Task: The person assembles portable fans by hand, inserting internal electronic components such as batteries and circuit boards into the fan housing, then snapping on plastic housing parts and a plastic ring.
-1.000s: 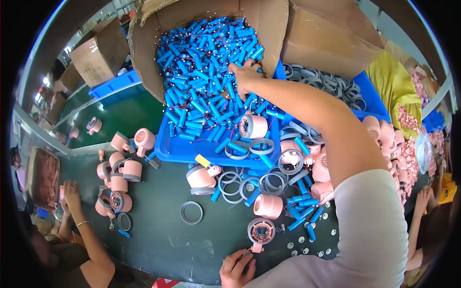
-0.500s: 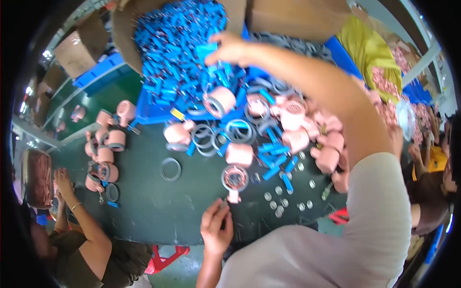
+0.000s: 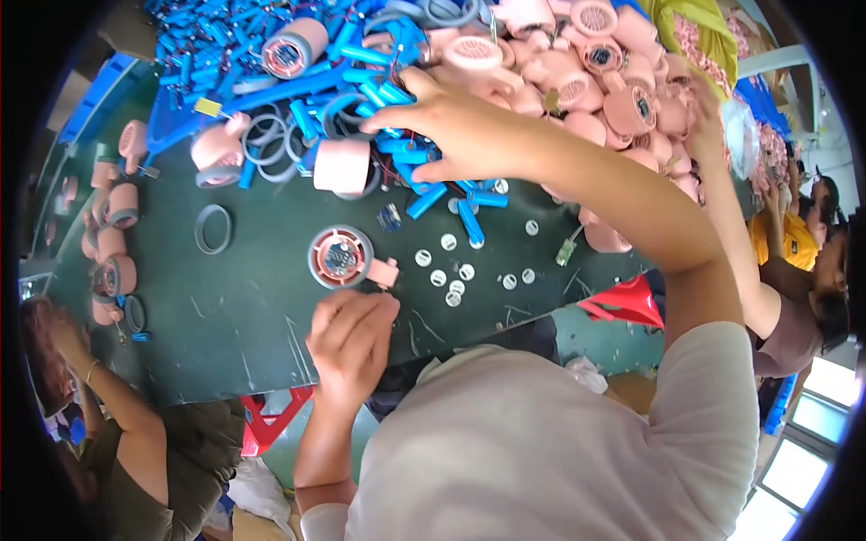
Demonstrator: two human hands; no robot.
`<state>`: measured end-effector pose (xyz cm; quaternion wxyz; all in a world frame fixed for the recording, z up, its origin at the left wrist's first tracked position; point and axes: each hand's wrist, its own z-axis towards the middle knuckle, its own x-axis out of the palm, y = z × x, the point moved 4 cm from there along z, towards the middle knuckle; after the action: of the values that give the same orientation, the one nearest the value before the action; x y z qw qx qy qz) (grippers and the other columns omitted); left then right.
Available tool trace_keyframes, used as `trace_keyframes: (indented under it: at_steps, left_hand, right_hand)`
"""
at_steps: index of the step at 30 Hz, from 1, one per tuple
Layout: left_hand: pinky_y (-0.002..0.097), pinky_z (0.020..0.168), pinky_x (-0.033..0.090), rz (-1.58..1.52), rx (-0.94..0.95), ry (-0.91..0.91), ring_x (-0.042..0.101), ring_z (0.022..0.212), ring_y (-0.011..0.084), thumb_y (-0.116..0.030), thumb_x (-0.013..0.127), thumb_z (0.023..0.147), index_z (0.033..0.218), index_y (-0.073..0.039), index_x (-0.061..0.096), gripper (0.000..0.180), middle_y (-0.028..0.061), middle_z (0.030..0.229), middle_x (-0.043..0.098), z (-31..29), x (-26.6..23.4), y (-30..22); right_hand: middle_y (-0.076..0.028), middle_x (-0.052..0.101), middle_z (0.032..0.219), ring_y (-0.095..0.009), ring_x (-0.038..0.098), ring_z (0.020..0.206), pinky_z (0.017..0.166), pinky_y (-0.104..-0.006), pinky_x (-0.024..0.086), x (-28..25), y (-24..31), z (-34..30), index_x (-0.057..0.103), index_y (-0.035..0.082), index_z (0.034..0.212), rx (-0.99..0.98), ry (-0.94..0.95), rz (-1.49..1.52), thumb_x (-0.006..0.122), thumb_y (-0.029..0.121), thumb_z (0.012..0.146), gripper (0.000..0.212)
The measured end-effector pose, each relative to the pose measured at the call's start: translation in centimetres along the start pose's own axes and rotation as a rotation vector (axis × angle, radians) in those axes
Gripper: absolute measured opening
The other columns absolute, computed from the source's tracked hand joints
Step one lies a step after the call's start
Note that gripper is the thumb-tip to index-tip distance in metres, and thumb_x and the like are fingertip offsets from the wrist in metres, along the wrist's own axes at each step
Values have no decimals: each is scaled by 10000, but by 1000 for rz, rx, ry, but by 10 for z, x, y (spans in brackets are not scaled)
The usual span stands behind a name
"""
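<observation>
My right hand (image 3: 456, 131) reaches over a small heap of blue cylindrical batteries with wires (image 3: 410, 149), fingers spread, gripping none that I can see. My left hand (image 3: 352, 338) rests at the table's near edge, its fingers curled together; anything inside them is hidden. Just beyond its knuckles lies a round pink fan housing (image 3: 341, 256) with a grey ring around its rim, a circuit board inside and a short pink handle (image 3: 383, 273) pointing right. Next to the batteries stands a pink cylindrical housing (image 3: 342, 166). A small dark circuit board (image 3: 389, 217) lies between housing and batteries.
Several small white discs (image 3: 453, 268) lie scattered right of centre. A loose grey ring (image 3: 214, 229) lies at left. Pink housings (image 3: 577, 81) pile up at back right, where a co-worker's arm (image 3: 722, 198) reaches in. Another co-worker (image 3: 126, 424) sits at left. A blue bin (image 3: 167, 126) holds more batteries.
My right hand has come back from the battery bin to the loose batteries nearer me, opening out. The pink fan housing has turned, its handle now pointing right. The view has shifted.
</observation>
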<state>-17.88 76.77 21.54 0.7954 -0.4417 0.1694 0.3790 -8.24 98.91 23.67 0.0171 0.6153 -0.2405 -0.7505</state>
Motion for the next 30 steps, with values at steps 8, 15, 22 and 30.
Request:
trace_keyframes:
  at_steps: [8,15,22,30]
  left_hand:
    - [355,727,562,-292,-299,-157,680,833,286,139,677,727,908,43,619,213,186,901,672,-39,10,7]
    - [318,758,571,-377,-384,-163,648,932,282,167,571,812,999,65,609,217,195,1022,609,-46,11,5]
    - [326,820,518,-490,-569,-208,629,943,255,140,589,805,1001,50,625,218,170,1012,638,-46,20,3]
    - [312,820,539,-741,-734,-347,627,941,201,122,586,836,1091,47,574,266,139,1009,629,-46,30,4]
  right_hand:
    - [-112,633,1149,-235,612,999,894,-333,470,-50,6,-79,590,29,1200,138,-269,117,634,47,833,370]
    - [-115,654,963,-242,643,841,687,-309,510,-22,32,-150,641,18,1029,402,-495,-68,712,-16,739,301]
    - [-70,635,693,-61,542,529,429,-179,369,45,25,-155,630,-61,1052,1025,-688,781,661,106,870,248]
    - [-104,583,1228,-133,557,1030,884,-259,430,38,22,-131,630,-15,1079,492,-966,491,522,72,936,199]
